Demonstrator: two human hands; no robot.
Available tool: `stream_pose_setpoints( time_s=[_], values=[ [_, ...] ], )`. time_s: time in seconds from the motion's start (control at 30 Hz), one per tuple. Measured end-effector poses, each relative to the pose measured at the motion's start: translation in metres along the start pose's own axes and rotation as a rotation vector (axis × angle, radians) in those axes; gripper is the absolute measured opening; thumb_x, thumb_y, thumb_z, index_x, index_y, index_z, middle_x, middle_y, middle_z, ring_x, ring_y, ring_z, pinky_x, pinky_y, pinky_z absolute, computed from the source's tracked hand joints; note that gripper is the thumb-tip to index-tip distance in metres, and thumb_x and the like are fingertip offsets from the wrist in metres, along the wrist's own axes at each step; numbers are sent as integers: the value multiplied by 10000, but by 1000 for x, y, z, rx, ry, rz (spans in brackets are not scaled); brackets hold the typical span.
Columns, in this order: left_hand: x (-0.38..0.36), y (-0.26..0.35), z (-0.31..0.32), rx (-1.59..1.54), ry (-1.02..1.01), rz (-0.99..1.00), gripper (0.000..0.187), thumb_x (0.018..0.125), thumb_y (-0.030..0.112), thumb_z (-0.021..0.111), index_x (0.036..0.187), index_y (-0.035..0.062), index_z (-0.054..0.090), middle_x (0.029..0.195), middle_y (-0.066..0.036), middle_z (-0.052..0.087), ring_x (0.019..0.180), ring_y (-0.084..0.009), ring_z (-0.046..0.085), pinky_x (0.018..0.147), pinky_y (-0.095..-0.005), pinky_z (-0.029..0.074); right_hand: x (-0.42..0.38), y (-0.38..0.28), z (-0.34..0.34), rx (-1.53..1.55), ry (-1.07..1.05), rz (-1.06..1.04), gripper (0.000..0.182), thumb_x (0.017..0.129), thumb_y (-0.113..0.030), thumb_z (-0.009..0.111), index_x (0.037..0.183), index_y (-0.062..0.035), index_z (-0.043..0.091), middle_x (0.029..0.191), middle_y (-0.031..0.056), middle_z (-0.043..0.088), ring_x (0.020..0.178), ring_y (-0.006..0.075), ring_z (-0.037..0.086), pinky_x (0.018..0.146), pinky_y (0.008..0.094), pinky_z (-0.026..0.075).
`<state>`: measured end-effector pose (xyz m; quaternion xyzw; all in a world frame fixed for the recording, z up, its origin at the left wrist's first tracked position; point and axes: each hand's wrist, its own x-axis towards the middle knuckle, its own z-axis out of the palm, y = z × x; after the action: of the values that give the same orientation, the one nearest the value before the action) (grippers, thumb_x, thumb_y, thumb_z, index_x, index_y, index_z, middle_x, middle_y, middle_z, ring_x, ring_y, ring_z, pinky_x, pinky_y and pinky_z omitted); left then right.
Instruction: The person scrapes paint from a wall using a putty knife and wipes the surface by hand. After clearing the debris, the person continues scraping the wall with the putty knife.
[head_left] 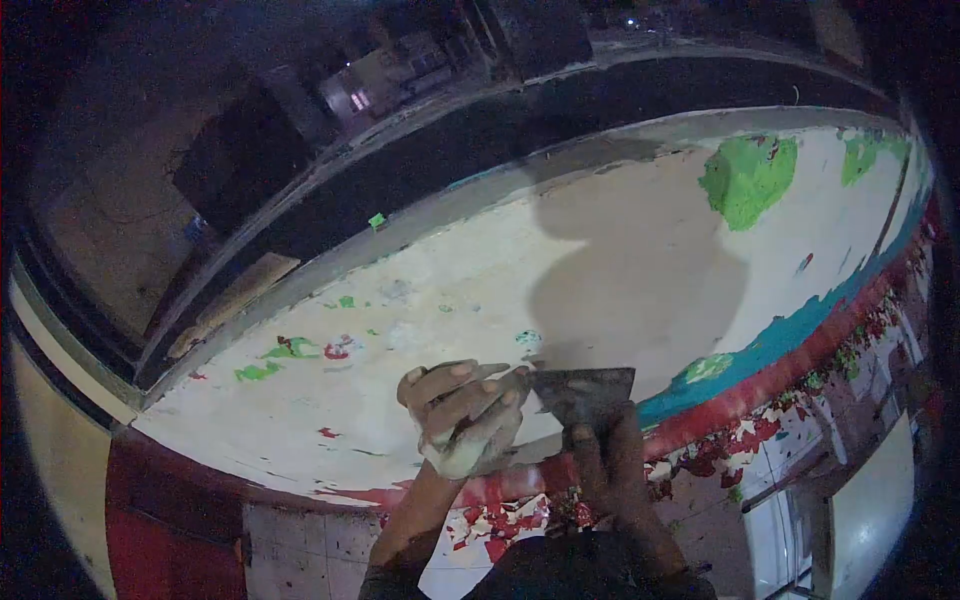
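Note:
My left hand [465, 400], at the lower middle, has its fingers curled round a whitish putty-like lump [465, 458] that also seems smeared on the palm. Just right of it, my right hand [592, 455] grips a dark, flat, wide-edged scraper [590, 388]. The scraper's left corner is close to my left fingertips; whether they touch is unclear. Its handle is mostly hidden in my right hand. Both hands are in front of a whitish wall [420, 290] with patches of green and red paint.
A dark ledge [440, 150] runs along the wall's far edge. Teal [780, 345] and red bands [740, 402] border its near side. Paint flakes [700, 458] lie on the tiled floor [300, 545]. A pale panel [872, 515] stands at lower right. A shadow falls on the wall.

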<state>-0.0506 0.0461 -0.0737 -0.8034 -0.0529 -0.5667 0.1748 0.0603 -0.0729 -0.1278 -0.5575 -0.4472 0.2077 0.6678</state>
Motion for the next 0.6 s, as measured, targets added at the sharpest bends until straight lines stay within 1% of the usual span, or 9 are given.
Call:
stream_pose_setpoints(
  time_s=[0.17,0.27,0.3,0.33,0.4,0.47,0.5,0.57,0.6],
  values=[
    [4,1,2,-3,-81,0,212,649,49,671,738,139,500,848,-6,561,930,-247,469,779,-391,346,-1,3,-5,60,64,17,224,839,-166,473,877,35,382,657,123,557,586,217,572,515,332,442],
    [8,8,7,26,39,-82,192,644,77,688,763,106,540,806,6,579,839,-245,519,747,-392,386,-1,-3,-12,11,35,21,208,838,-157,475,877,26,384,656,124,560,595,220,576,518,324,439],
    [3,9,5,3,-52,-154,205,622,92,694,782,106,567,834,-15,571,844,-241,509,732,-374,386,-2,-6,-14,-13,20,19,201,837,-154,475,876,21,385,656,125,561,598,221,578,518,321,438],
    [-6,11,0,-20,-142,-226,228,599,107,701,801,105,595,862,-37,563,848,-236,499,717,-355,386,-6,-6,-19,-79,-34,11,194,828,-140,482,912,17,405,703,129,543,632,217,555,548,313,429],
    [-6,14,-4,-140,-306,-252,283,585,134,705,853,96,622,877,-64,563,817,-231,501,680,-332,396,-16,-5,-34,-210,-144,-6,217,811,-113,495,984,8,444,798,137,509,699,210,510,607,296,411],
    [12,20,-10,-331,-452,-160,338,600,158,702,918,77,619,852,-77,577,744,-229,524,637,-321,416,-17,-10,-47,-452,-182,-153,227,787,-108,521,967,14,458,782,156,519,676,253,524,592,312,417],
    [11,23,-12,-485,-535,-273,323,615,169,703,909,68,618,754,-78,588,624,-223,536,609,-317,425,-18,-11,-53,-572,-203,-227,232,775,-106,534,959,17,465,773,166,524,664,275,531,585,320,420],
    [15,22,-27,-620,-694,-475,302,626,154,705,896,56,612,701,-72,589,570,-212,527,603,-314,424,-15,-13,-66,-481,-291,-211,300,765,-166,557,1007,-14,465,765,158,539,646,336,534,592,411,420],
    [16,21,-33,-688,-772,-575,291,632,147,706,889,50,609,675,-70,589,543,-207,523,600,-312,423,-17,-7,-70,-476,-282,-167,308,767,-178,559,1013,-18,465,764,158,544,643,350,537,593,429,421]
  ],
)
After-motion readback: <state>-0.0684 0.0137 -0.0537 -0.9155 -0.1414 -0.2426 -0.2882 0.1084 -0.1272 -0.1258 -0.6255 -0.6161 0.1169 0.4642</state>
